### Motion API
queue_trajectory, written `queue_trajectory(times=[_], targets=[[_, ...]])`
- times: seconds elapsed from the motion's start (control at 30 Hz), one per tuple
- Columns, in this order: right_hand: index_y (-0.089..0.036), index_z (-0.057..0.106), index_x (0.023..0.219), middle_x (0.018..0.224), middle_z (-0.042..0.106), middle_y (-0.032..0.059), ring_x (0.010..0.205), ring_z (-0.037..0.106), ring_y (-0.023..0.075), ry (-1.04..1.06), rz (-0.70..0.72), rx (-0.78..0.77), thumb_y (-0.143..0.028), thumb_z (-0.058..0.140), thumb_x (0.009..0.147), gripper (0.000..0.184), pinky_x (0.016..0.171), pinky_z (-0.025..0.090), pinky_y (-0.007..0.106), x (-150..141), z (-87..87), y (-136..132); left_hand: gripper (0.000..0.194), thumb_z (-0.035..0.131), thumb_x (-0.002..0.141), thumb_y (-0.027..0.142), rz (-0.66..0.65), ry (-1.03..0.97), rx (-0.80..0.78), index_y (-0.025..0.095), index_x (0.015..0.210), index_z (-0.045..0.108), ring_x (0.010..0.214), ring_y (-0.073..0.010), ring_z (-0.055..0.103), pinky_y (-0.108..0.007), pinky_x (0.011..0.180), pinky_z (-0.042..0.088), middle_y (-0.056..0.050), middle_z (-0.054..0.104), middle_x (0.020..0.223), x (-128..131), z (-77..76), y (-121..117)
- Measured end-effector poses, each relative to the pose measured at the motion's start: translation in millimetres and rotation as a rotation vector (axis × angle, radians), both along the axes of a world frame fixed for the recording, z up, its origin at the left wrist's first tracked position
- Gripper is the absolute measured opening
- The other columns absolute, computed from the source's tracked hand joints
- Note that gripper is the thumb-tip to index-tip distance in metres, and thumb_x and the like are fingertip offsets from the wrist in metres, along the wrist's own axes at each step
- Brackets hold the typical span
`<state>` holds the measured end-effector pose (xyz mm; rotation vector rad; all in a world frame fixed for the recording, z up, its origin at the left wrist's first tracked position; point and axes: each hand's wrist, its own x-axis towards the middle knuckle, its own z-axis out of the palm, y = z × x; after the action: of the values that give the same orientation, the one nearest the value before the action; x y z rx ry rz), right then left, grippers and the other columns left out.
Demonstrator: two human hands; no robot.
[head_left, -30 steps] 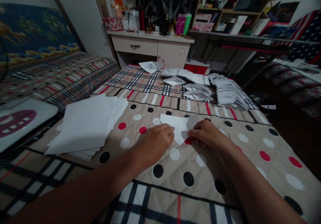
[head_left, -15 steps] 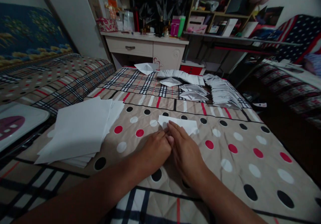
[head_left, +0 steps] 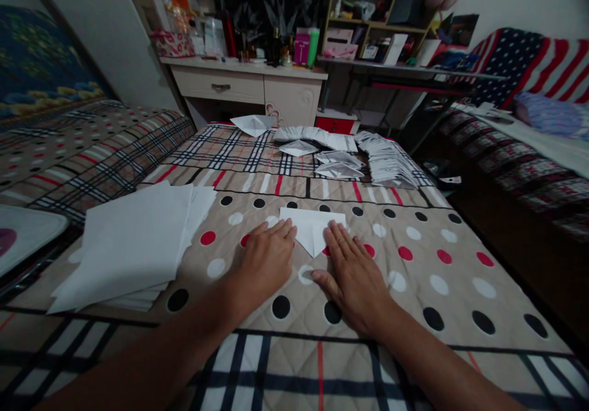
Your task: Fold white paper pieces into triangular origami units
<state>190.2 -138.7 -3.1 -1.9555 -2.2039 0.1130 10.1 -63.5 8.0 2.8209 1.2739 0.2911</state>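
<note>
A folded sheet of white paper (head_left: pixel 313 226) lies on the patterned bedspread (head_left: pixel 257 343), with a straight edge at the far side and a point toward me. At its left edge rests my left hand (head_left: pixel 269 254), fingers stretched out and slightly bent, tips touching the paper. My right hand (head_left: pixel 352 270) lies flat on the right side of the sheet, its thumb spread apart below the point. Neither hand grips anything. To the left sits a stack of loose white paper sheets (head_left: pixel 131 239).
Beyond the hands stand rows of folded white papers (head_left: pixel 391 162), with a few separate folded pieces (head_left: pixel 340 164) in front. One larger folded paper (head_left: pixel 253 124) lies farther back. A white board-like object (head_left: pixel 32 239) is at the left edge. A cream dresser (head_left: pixel 221 86) stands behind the bed.
My hands were together over the paper; now they have moved apart to its two sides, showing the pointed fold. The whole view has shifted a little to the right.
</note>
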Motion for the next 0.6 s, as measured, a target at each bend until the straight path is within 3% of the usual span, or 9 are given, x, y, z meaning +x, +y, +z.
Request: queue_trajectory(times=[0.13, 0.27, 0.37, 0.43, 0.47, 0.53, 0.6], targets=[[-0.011, 0.051, 0.138, 0.149, 0.043, 0.0161, 0.14, 0.038, 0.0308, 0.029, -0.036, 0.101, -0.049, 0.043, 0.095, 0.058, 0.111, 0.032, 0.054, 2.0, 2.0, 7.8, 0.033, 0.047, 0.095, 0.031, 0.051, -0.047, 0.042, 0.013, 0.111, 0.069, 0.112, -0.0267, 0.064, -0.046, 0.098, 0.047, -0.014, 0.067, 0.123, 3.6, 5.9, 3.4], [-0.02, 0.072, 0.1, 0.125, 0.068, 0.01, 0.11, 0.064, 0.0276, 0.024, -0.107, 0.226, -0.031, 0.049, 0.095, 0.025, 0.102, 0.038, 0.05, 0.3, 7.6, 22.3, 0.033, 0.055, 0.092, 0.042, 0.118, -0.021, 0.096, 0.014, 0.086, 0.072, 0.086, -0.0269, 0.068, -0.043, 0.081, 0.049, -0.012, 0.074, 0.09, 12.1, 5.6, 8.9], [-0.017, 0.07, 0.089, 0.098, 0.074, 0.0113, 0.091, 0.066, 0.0268, -0.033, -0.154, 0.268, -0.029, 0.056, 0.09, 0.018, 0.097, 0.038, 0.047, -0.2, 8.9, 33.5, 0.03, 0.067, 0.083, 0.044, 0.116, -0.051, 0.125, 0.015, 0.082, 0.069, 0.096, -0.0288, 0.062, -0.041, 0.082, 0.046, -0.012, 0.069, 0.094, 16.2, 5.7, 15.8], [-0.017, 0.07, 0.088, 0.104, 0.071, 0.0118, 0.097, 0.062, 0.028, -0.004, -0.156, 0.298, -0.029, 0.063, 0.085, 0.014, 0.095, 0.039, 0.045, 2.9, 6.5, 40.6, 0.032, 0.074, 0.076, 0.044, 0.115, -0.097, 0.12, 0.016, 0.091, 0.067, 0.102, -0.0288, 0.058, -0.042, 0.086, 0.044, -0.011, 0.066, 0.101, 17.0, 6.5, 22.8], [-0.018, 0.07, 0.094, 0.113, 0.068, 0.0121, 0.103, 0.06, 0.029, 0.027, -0.158, 0.318, -0.029, 0.066, 0.083, 0.016, 0.096, 0.037, 0.046, 5.5, 4.4, 44.0, 0.039, 0.077, 0.074, 0.044, 0.09, -0.12, 0.112, 0.017, 0.099, 0.066, 0.105, -0.0291, 0.056, -0.042, 0.088, 0.043, -0.01, 0.064, 0.106, 16.9, 6.9, 27.2], [-0.018, 0.065, 0.117, 0.131, 0.059, 0.0145, 0.116, 0.053, 0.0334, 0.073, -0.182, 0.358, -0.034, 0.07, 0.08, 0.041, 0.102, 0.032, 0.051, 12.3, -0.8, 50.2, 0.056, 0.079, 0.071, 0.042, 0.027, -0.165, 0.092, 0.018, 0.118, 0.059, 0.115, -0.0292, 0.051, -0.043, 0.094, 0.041, -0.011, 0.059, 0.122, 16.0, 7.2, 37.5], [-0.018, 0.059, 0.127, 0.138, 0.053, 0.0167, 0.123, 0.048, 0.0366, 0.118, -0.179, 0.341, -0.042, 0.073, 0.076, 0.058, 0.103, 0.03, 0.055, 19.6, -6.2, 55.7, 0.063, 0.08, 0.07, 0.043, -0.049, -0.171, 0.035, 0.019, 0.124, 0.057, 0.122, -0.0301, 0.047, -0.044, 0.099, 0.039, -0.011, 0.054, 0.132, 14.5, 6.3, 48.5]])
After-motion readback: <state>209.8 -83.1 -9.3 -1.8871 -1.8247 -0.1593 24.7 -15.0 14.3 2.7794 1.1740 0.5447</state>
